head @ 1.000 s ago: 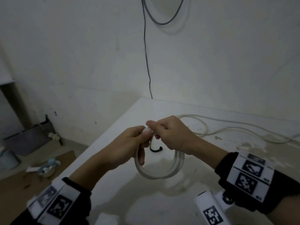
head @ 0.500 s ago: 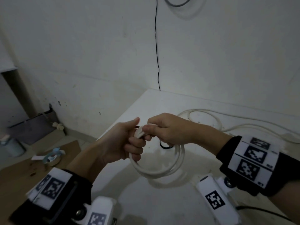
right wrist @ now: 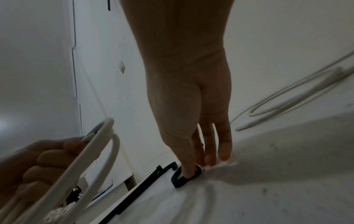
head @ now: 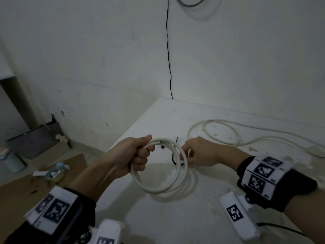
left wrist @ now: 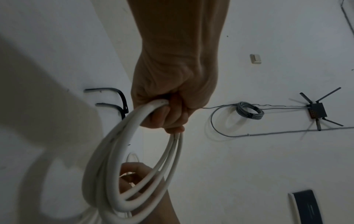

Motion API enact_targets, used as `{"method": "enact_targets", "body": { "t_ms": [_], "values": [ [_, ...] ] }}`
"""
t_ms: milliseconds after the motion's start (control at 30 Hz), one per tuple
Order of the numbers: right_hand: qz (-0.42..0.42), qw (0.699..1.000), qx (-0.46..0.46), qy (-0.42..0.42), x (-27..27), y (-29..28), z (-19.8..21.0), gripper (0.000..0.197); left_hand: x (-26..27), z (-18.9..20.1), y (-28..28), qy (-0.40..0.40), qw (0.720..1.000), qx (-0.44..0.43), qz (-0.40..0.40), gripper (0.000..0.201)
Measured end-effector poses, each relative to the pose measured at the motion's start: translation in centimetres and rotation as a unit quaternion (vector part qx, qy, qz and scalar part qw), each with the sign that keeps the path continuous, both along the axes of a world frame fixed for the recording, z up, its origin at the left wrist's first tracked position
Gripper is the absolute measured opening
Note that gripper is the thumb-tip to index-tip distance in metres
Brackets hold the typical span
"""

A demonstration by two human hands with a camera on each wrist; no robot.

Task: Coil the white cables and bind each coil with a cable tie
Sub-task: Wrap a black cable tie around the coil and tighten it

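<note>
Several turns of white cable form a coil (head: pixel 159 166) that hangs above the worktop (head: pixel 175 217), gripped at its upper left by the left hand (head: pixel 130 155), whose fingers (left wrist: pixel 168 115) are curled tight round the bundled strands; the right hand (head: pixel 198 154) reaches down beside the coil's far edge, its fingers (right wrist: pixel 208 151) straight and pressing on a black cable tie (right wrist: pixel 184 177) lying on the worktop, not yet lifted as far as I can judge; a second white cable (head: pixel 228 132) lies loose further back, still uncoiled; the risk I see is that one fist alone holds the turns together, so if that grip eases while the other hand fumbles for the tie, the springy loops could fan out and the coil would need winding again; the tie is thin and flat against the surface, so flat fingertips may slide it away rather than pick it up; a second black tie (right wrist: pixel 138 191) lies just beside it and could be dragged along; threading the tie one-handed round all the strands may miss a turn.
</note>
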State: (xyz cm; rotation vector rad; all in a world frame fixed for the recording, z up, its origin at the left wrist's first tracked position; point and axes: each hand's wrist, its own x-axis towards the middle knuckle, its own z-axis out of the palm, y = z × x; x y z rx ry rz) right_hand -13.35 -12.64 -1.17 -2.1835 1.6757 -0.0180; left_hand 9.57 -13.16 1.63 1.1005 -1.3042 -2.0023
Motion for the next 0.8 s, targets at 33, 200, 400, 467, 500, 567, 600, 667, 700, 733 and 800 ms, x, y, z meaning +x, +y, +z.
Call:
{"method": "enact_targets", "body": {
  "t_ms": [33, 200, 400, 467, 500, 567, 600, 667, 700, 733, 800],
  "values": [
    [0.005, 1.0, -0.01, 0.001, 0.1, 0.0, -0.1, 0.015, -0.1, 0.0, 0.0, -0.001, 1.0, -0.002, 0.001, 0.043],
    [0.008, 0.989, -0.138, -0.048, -0.6, 1.0, 1.8, 0.012, -1.0, 0.1, 0.3, -0.001, 1.0, -0.025, -0.001, 0.043],
    [-0.14, 0.921, -0.109, -0.347, -3.1, 3.6, 6.3, 0.027, -3.9, 1.4, 1.4, 0.024, 0.997, -0.076, -0.019, 0.041],
    [-0.186, 0.865, -0.086, -0.458, -4.2, 5.0, 7.0, 0.025, -5.4, 1.7, 2.1, 0.024, 0.991, -0.131, -0.019, 0.041],
    [-0.21, 0.846, -0.092, -0.481, -4.9, 5.6, 7.2, 0.029, -6.2, 1.8, 2.5, 0.016, 0.986, -0.166, -0.017, 0.041],
    [-0.247, 0.829, -0.1, -0.492, -6.3, 6.9, 7.4, 0.033, -7.8, 1.9, 3.3, -0.013, 0.97, -0.242, -0.015, 0.043],
    [-0.258, 0.825, -0.104, -0.492, -6.9, 7.6, 7.5, 0.026, -8.6, 1.9, 3.7, -0.03, 0.96, -0.278, -0.018, 0.043],
    [-0.272, 0.834, -0.144, -0.457, -7.8, 9.2, 7.8, 0.014, -10.3, 1.8, 4.2, -0.058, 0.939, -0.337, -0.03, 0.044],
    [-0.288, 0.841, -0.189, -0.418, -8.3, 9.9, 7.9, 0.019, -11.1, 1.8, 4.4, -0.073, 0.928, -0.363, -0.034, 0.045],
    [-0.302, 0.839, -0.234, -0.388, -8.6, 10.6, 7.9, 0.022, -11.9, 1.8, 4.6, -0.088, 0.917, -0.388, -0.037, 0.045],
    [-0.31, 0.814, -0.292, -0.394, -9.2, 11.9, 8.3, 0.019, -13.4, 1.8, 5.1, -0.108, 0.896, -0.43, -0.038, 0.045]
  ]
}}
